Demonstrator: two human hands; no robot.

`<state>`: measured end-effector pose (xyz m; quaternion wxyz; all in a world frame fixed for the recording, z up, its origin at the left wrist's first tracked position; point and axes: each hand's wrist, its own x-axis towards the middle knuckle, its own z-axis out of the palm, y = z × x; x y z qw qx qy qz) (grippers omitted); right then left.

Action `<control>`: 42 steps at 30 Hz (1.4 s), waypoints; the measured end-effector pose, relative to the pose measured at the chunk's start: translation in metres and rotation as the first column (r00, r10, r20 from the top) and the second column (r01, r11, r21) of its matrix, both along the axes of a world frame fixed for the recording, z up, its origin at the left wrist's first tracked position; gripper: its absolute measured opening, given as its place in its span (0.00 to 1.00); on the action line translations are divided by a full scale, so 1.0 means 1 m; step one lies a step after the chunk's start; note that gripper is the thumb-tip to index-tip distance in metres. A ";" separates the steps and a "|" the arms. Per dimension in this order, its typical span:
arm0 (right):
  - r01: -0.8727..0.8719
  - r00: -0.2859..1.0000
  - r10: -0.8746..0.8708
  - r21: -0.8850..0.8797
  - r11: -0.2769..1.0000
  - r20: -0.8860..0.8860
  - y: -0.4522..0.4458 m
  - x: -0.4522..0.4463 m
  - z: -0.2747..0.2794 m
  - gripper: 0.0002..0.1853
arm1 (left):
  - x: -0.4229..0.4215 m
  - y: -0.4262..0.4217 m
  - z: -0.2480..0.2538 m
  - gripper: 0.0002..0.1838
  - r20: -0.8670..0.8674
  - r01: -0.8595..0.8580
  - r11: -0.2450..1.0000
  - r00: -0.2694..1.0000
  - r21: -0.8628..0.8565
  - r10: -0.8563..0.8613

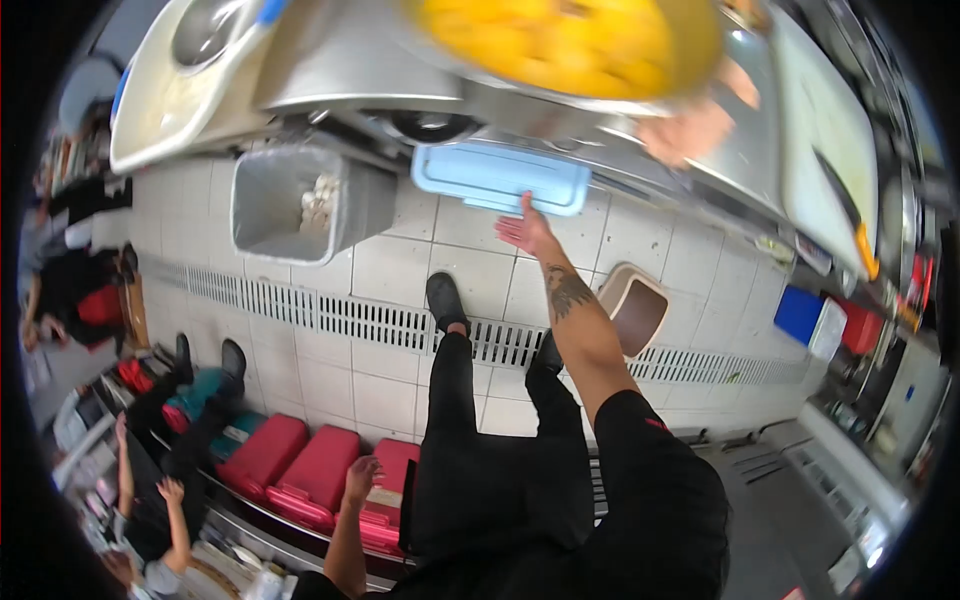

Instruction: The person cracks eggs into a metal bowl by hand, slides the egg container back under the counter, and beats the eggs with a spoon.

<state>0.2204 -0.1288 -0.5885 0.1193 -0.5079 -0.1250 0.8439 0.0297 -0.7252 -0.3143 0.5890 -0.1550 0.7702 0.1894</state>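
Note:
My right hand (523,228) reaches forward over the floor with its fingers spread and nothing in them. Its fingertips are at the near edge of a light blue lidded bin (500,178) under the counter; whether they touch it I cannot tell. Low at my left side, my left hand (362,480) hangs empty with loosely bent, parted fingers, near the red lidded bins (315,465). Above the blue bin, a large metal bowl (690,50) full of yellow-orange chunks stands on the counter, blurred. Pinkish-tan pieces (685,130), too blurred to name, lie beside the bowl.
A grey lined trash bin (245,215) stands left of the blue bin, a brown-and-beige bin (638,310) right of my forearm. A knife (845,200) lies on a white cutting board (800,110). A floor drain grate (375,322) crosses the tiles. Other people (170,490) are at the left.

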 end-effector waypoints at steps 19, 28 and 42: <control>0.516 0.278 -0.349 0.168 0.840 0.895 -0.318 0.568 -0.280 0.36 | 0.047 0.104 0.029 0.15 -0.051 0.435 0.883 0.892 -0.174 -0.450; 0.937 0.271 -0.802 0.045 0.347 0.533 -0.320 0.481 -0.325 0.11 | 0.115 0.153 0.011 0.18 0.003 0.559 0.747 0.802 -0.359 -0.598; 0.077 0.473 -0.546 0.585 0.808 0.691 -0.306 0.452 -0.109 0.25 | 0.091 0.108 0.033 0.16 -0.090 0.390 0.909 0.910 -0.147 -0.405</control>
